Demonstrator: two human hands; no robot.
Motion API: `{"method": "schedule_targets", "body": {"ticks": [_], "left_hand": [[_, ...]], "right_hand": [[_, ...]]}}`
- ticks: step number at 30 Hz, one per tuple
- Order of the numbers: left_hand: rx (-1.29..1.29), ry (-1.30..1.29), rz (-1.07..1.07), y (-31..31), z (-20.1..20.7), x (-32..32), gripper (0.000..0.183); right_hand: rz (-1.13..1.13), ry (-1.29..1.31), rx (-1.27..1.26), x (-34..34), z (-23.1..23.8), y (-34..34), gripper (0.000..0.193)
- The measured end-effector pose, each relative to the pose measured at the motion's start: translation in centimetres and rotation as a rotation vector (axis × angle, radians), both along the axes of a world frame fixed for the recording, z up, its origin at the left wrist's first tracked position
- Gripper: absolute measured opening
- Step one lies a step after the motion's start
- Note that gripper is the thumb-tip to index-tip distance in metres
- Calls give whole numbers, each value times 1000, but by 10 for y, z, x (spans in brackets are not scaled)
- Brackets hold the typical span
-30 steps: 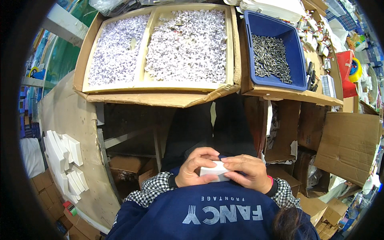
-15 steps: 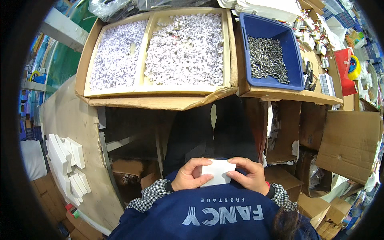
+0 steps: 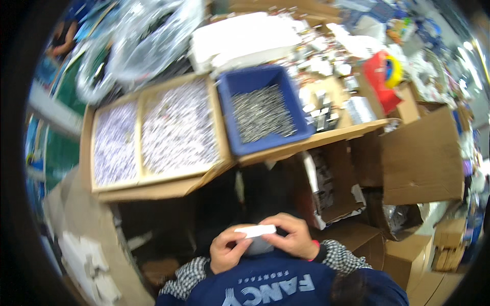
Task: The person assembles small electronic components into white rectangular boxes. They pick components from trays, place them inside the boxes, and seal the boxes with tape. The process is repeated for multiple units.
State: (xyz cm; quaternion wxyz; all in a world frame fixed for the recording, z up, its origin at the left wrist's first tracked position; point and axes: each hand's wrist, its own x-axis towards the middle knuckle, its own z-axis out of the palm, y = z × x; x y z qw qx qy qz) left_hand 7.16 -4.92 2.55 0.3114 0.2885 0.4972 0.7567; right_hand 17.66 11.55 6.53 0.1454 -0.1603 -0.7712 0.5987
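Navy top: lower centre of the frame, with checked sleeves at both forearms.
Left hand: lower centre, thumb and fingers pinching the left end of the white piece.
Right hand: just right of it, fingers along the top of the right end, thumb beneath; also gripping.
White piece: held between the two hands in front of the navy top, a bright narrow face uppermost and a shaded grey face below; blur hides finer detail.
Just changed: half a second ago its broad face was toward the camera; now it is tipped so the narrow one shows. The view has swung too, setting the trays farther left and lower.
Meaning: the handling is still on this single piece, being turned rather than put down, as I judge it.
White blocks: lower left, on a pale board, well apart from the hands.
Two-part tray: left of centre, filled with small white bits.
Blue bin: upper centre, right beside the tray, holding metal pieces.
Yellow tape roll: upper right, against a red box.
Clear plastic bags: upper left, beyond the tray.
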Motion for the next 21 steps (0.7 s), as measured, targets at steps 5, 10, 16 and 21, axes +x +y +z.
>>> {"method": "schedule_targets", "body": {"ticks": [5, 10, 16, 21], "left_hand": [[-86, 34, 31, 4, -17, 2, 28], [-179, -75, 131, 4, -27, 3, 21], [-212, -82, 131, 7, -21, 2, 19], [-180, -81, 139, 10, -21, 2, 19]], "right_hand": [[0, -22, -119, 4, 3, 16, 22], [-624, 235, 188, 30, 40, 116, 10], [-1019, 281, 391, 40, 93, 287, 22], [-1003, -115, 112, 36, 105, 338, 35]]}}
